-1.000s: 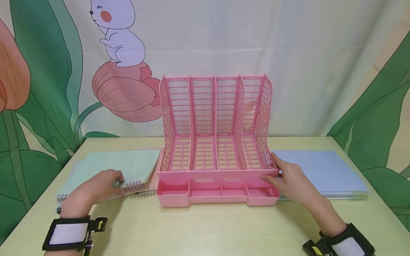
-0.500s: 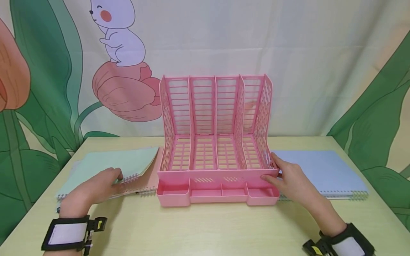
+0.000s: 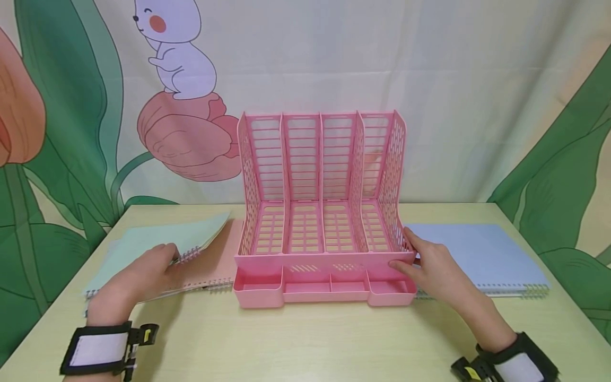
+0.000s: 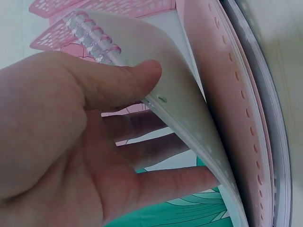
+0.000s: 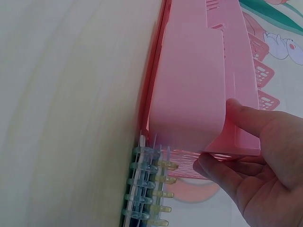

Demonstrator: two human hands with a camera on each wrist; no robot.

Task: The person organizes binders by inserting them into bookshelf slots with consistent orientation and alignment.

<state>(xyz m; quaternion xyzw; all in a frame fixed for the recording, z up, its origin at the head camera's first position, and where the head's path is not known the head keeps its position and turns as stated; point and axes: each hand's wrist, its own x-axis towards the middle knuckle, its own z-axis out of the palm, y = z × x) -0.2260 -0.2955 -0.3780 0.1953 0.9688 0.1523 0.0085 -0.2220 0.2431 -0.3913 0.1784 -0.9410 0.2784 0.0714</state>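
My left hand [image 3: 138, 276] pinches the spiral-bound edge of a pale green notebook [image 3: 162, 233], thumb on one side and fingers on the other. The notebook's right end is bent upward, off a salmon-pink notebook [image 3: 215, 265] beneath it. In the left wrist view the thumb presses near the clear coil [image 4: 94, 38]. My right hand [image 3: 441, 270] grips the right front corner of a pink desk organizer [image 3: 324, 261], which stands upright on the table. In the right wrist view the thumb lies on its front and the other fingers curl around its side.
A blue spiral notebook [image 3: 482, 254] lies flat right of the organizer, its coils [image 5: 142, 184] close beside it. Under the salmon notebook, more notebooks are stacked at left. The organizer has tall slots behind and small front trays. A printed curtain [image 3: 453, 106] hangs behind the table [image 3: 305, 339].
My left hand has shifted slightly up and left, lifting the green notebook's right end higher and uncovering more of the salmon notebook. The right hand and organizer have stayed in place.
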